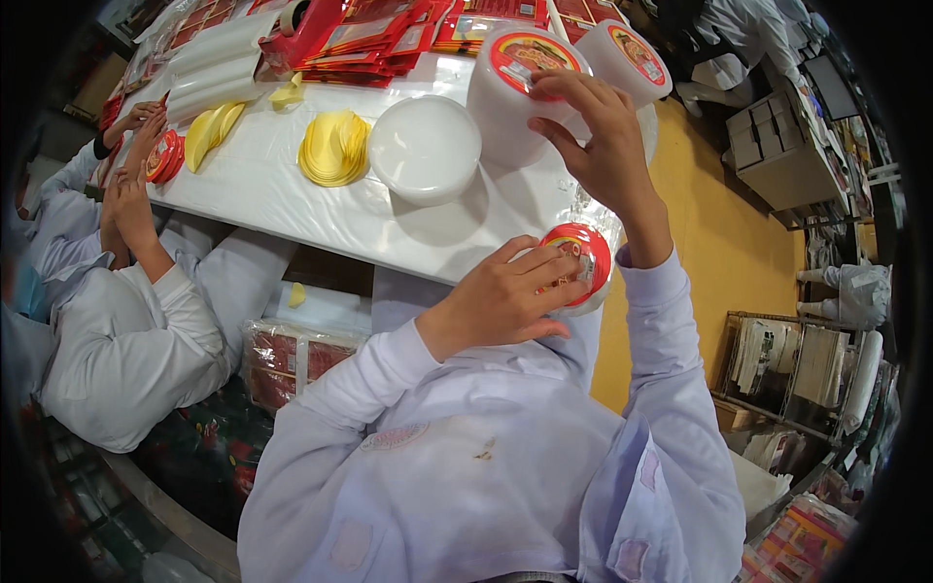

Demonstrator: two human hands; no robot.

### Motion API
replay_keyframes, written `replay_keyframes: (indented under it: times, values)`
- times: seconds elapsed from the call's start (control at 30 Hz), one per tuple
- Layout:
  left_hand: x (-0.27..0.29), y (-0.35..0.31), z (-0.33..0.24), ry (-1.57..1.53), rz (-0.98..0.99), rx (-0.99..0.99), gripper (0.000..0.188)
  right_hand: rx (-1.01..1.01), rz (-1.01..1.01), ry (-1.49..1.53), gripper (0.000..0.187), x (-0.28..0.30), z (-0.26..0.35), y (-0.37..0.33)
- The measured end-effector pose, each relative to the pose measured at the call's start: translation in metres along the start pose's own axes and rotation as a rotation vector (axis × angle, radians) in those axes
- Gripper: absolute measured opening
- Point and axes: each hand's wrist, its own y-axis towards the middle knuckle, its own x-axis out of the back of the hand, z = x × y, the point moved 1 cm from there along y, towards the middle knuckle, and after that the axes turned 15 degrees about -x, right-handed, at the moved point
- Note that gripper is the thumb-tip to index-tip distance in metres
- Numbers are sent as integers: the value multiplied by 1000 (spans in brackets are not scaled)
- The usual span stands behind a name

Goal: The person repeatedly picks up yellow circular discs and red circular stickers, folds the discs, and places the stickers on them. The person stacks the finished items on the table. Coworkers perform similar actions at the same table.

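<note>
My left hand (505, 296) lies with spread fingers on a round red label (595, 251) at the table's front right corner. A pale rim shows beneath that label; what it sits on is mostly hidden. Higher up, my right hand (593, 131) is open, thumb and fingers apart, beside a tall white round stack (505, 121) topped by a red label. Its fingertips overlap that stack's upper edge; whether they touch cannot be told. A second white stack (627, 58) with a red label stands behind. Left of them is a plain white round stack (425, 146).
Yellow rounded pieces (333, 151) lie left of the white stacks. Red printed packages (364, 44) and a red tape dispenser (296, 39) are at the back. On the left, a co-worker's hands (131, 209) are near red labels (165, 157). A rack (792, 364) stands at right.
</note>
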Motion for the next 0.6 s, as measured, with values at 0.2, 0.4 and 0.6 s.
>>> replay_keyframes:
  times: [0.2,0.4,0.6]
  values:
    - [-39,-26,-4,9,158,12,23,48,149,142,46,7,-6,1]
    - [-6,-30,7,161,-138,133,19,-87,-200,489,33,28,-5,-39]
    - [34,-15,1,-145,-598,625,15,-269,-43,633,25,13,45,-96]
